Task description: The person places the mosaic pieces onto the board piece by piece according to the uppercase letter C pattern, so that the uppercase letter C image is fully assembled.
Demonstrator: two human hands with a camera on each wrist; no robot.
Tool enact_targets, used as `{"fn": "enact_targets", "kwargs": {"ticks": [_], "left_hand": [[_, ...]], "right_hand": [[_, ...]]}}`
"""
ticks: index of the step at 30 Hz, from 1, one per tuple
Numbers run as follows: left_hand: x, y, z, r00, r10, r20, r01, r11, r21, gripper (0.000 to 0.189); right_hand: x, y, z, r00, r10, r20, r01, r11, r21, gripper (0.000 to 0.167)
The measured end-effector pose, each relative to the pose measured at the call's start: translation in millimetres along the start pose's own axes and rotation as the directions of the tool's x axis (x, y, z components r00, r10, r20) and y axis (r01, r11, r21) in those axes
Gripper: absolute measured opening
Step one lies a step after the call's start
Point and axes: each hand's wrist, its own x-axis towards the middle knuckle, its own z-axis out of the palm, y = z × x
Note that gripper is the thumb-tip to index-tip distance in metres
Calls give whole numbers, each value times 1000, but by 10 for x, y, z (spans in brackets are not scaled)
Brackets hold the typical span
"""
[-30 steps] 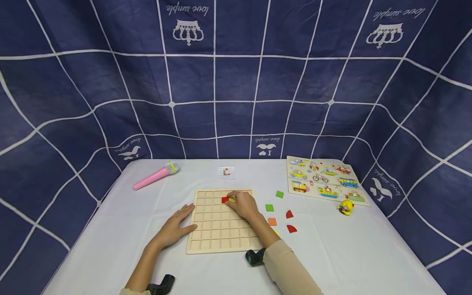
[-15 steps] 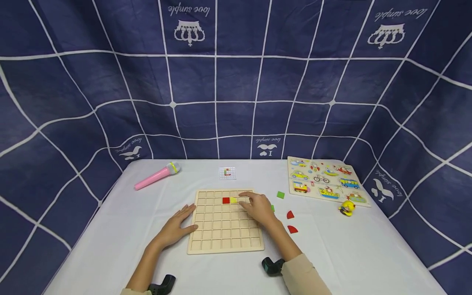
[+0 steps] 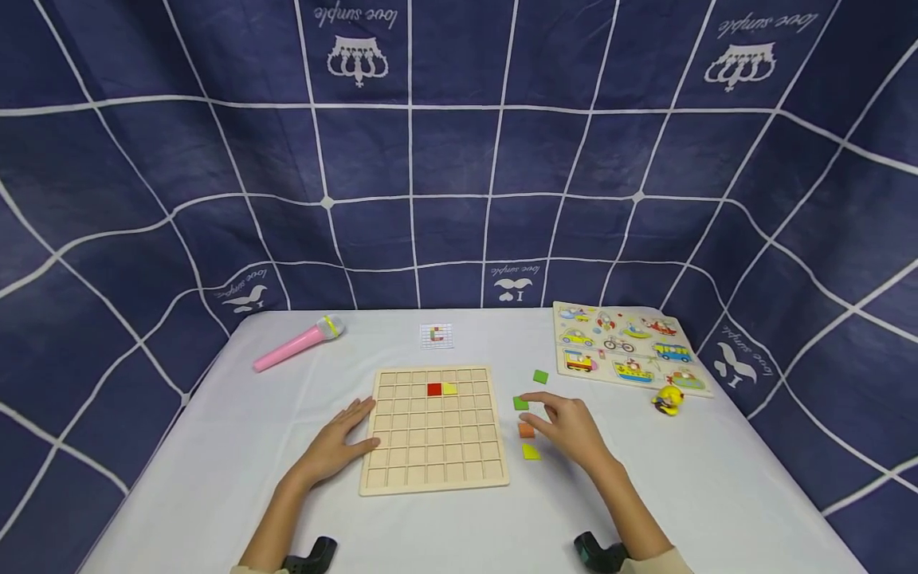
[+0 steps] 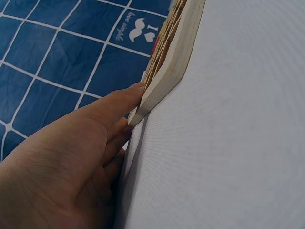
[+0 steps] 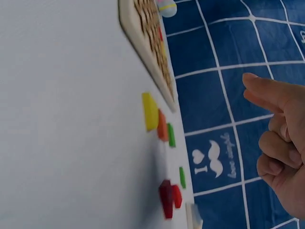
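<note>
The wooden grid board [image 3: 434, 454] lies on the table with a red square [image 3: 434, 389] and a yellow piece [image 3: 449, 389] side by side in its cells. Along the board's left edge, my left hand [image 3: 335, 446] rests with straight fingers, its thumb touching the frame. My right hand [image 3: 570, 430] hovers over the loose pieces, thumb and index finger apart, holding nothing. Near those fingertips are a green square [image 3: 519, 404] and an orange piece [image 3: 527, 431], with a yellow piece [image 3: 531, 452] below. Two red pieces [image 5: 166, 198] show in the right wrist view; my hand hides them from the head view.
Another green square [image 3: 541, 376] lies farther back. Behind the board sits a small pattern card [image 3: 437, 336]. A pink toy microphone [image 3: 297, 345] is at back left; a picture puzzle [image 3: 624, 347] and a yellow toy figure [image 3: 668, 400] are at right. A blue curtain [image 3: 459, 159] surrounds the table.
My right hand lets go of the yellow piece beside the red square, then moves right, off the board to the loose pieces. The left hand stays at the board's edge.
</note>
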Motion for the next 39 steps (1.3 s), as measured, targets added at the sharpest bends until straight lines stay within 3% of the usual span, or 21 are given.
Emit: {"fn": "enact_targets", "kwargs": {"ticks": [11,19,39], "left_hand": [[21,8,9,1000,-20,5,20,1000,-2,78],[37,18,18,1000,-5,-11,5,1000,15,77],[12,14,8,1000,-21,1,21,1000,1,78]], "right_hand": [[-356,248,50,994,47,95,-50,998,24,26],[-433,335,167,987,74,143,-68,997,-41,28],[-443,307,346,996,-66,62,70,995,-72,24]]}}
